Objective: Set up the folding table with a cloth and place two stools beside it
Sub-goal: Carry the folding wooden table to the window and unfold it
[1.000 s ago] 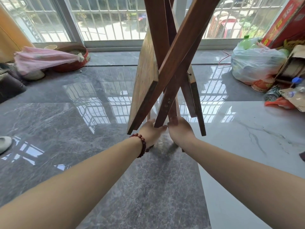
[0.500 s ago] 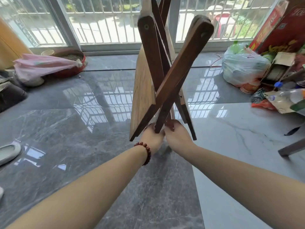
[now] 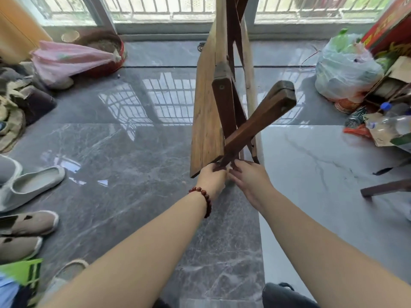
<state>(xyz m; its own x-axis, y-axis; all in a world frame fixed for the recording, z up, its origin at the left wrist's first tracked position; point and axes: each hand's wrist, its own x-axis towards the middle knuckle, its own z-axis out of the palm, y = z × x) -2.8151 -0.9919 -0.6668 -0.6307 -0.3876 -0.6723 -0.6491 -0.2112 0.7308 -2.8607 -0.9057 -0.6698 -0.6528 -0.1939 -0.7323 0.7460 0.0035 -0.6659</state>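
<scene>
Head-worn view, downward over floor (image 3: pixel 124 165)

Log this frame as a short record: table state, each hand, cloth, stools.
Table: folding table on edge, top upright, legs crossed and partly spread
Left hand: grips a table leg's lower end
Right hand: touches the leg ends beside it; grip unclear
Cloth: none on the table
Stools: none identifiable; a dark wooden leg shows at the right edge
</scene>
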